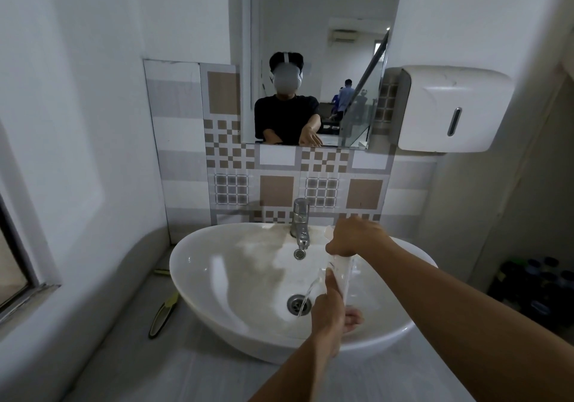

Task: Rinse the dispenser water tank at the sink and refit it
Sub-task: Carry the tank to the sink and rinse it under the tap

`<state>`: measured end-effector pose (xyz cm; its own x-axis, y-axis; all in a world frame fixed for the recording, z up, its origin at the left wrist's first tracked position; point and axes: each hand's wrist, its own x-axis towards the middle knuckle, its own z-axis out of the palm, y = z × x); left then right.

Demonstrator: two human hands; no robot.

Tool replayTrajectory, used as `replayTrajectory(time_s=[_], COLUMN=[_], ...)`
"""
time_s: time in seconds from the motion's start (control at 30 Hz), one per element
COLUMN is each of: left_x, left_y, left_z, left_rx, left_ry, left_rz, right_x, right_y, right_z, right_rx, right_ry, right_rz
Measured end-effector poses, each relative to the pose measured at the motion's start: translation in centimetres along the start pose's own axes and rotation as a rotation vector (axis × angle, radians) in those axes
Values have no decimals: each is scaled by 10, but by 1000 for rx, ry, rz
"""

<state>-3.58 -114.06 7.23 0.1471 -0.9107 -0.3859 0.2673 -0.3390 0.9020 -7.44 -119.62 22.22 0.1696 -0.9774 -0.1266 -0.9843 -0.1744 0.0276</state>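
While the clear water tank (337, 272) tilts over the right side of the white basin (217, 277), both my hands are clamped on it: right hand (357, 237) grips the upper end, left hand (330, 311) holds the lower end. Thin stream of water (306, 299) pours from the tank's lower edge toward the drain (296, 303). Chrome faucet (300, 226) sits just left of my right hand. Paper towel dispenser (450, 108) is on the wall, upper right. Brush-like item (163, 314) lies on the counter (124, 355), left of the basin.
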Motion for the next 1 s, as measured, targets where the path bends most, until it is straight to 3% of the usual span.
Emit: replayTrajectory(time_s=[1.0], left_x=[9], left_y=[-4], left_z=[0], left_rx=[-21], left_ry=[-13], left_rz=[-24], right_x=[-9], right_y=[-9], right_z=[-4], right_rx=[-20], right_ry=[8], right_rz=[15])
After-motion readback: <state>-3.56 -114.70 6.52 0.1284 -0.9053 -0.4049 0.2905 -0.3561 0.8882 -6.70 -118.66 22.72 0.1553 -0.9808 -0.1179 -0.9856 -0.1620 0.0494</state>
